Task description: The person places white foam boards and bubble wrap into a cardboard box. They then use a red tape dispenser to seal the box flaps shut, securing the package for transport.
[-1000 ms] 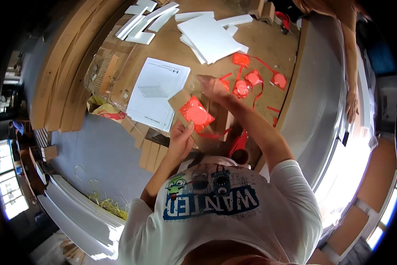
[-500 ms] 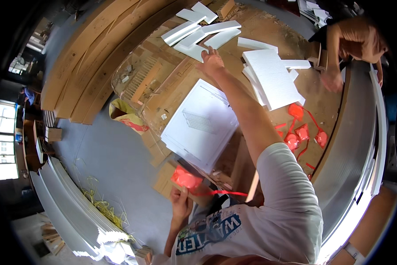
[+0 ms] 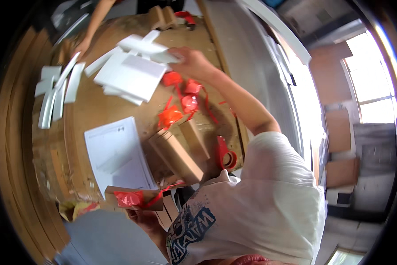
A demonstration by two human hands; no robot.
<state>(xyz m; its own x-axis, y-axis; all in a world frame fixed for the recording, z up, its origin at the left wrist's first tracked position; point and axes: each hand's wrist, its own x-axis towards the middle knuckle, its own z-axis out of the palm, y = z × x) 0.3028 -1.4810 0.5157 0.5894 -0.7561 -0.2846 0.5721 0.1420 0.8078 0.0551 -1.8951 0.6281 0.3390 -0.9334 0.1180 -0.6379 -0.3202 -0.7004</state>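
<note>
Overall, the desk (image 3: 90,115) spreads out before you, its cardboard-covered top carrying the work. On its far half you have a pile of white foam sheets (image 3: 134,75), with printed paper sheets (image 3: 115,152) lying nearer you and to the left.

At the desk's near edge, left of your torso, is a brown cardboard carton (image 3: 151,194), long axis running roughly left to right. Your left grip (image 3: 143,217) clasps it from the near side.

Over the pile lies the governing relation: a white foam strip (image 3: 138,45) reaches from your right grip (image 3: 186,62) leftward and slightly away from you, long axis slanting across the sheets. Your right grip appears closed on its right-hand end, though blur softens the contact; whether the strip touches the pile, you cannot tell. Your right hand is plainly the nearer; your left is well apart, toward your body.

Smallest, a red plastic packet (image 3: 128,198) sits against the carton's face, just above your left fingers, its red strap (image 3: 166,189) trailing right. Whether the packet is fixed there cannot be determined.
</note>
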